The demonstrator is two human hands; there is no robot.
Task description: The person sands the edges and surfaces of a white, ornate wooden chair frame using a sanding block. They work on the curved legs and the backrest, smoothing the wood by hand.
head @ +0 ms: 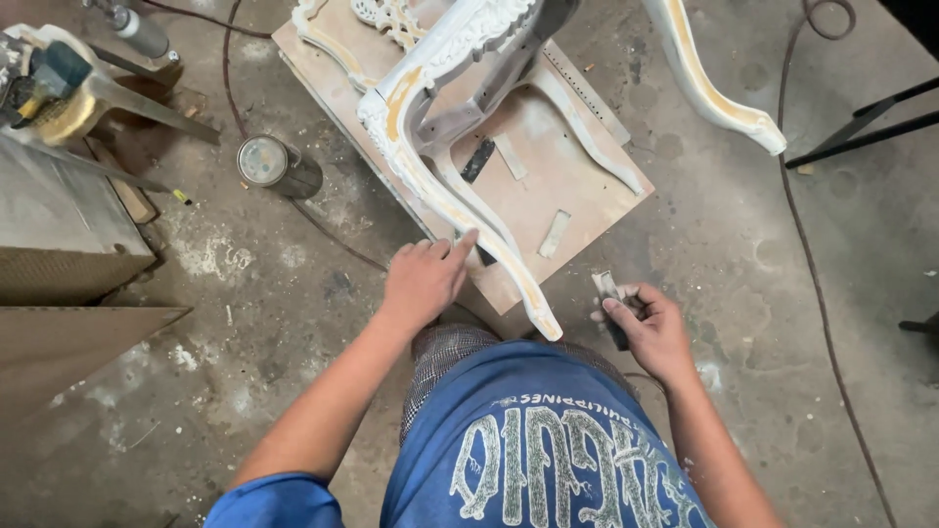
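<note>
A carved wooden chair frame (460, 59), coated white with bare tan patches, lies on a plywood board (548, 176). One curved leg (489, 244) runs toward me and ends near my knee. My left hand (425, 279) rests on that leg, fingertips touching its near side. To the right of the leg's tip, my right hand (650, 328) is closed around a folded piece of sandpaper (608, 290), held just above the floor.
A round tin can (274, 164) stands on the dusty concrete floor at the left. A power tool (49, 88) lies on a bench at top left. Cables (812, 254) cross the floor. Another chair leg (724, 93) juts out at top right, beside black metal legs (861, 122).
</note>
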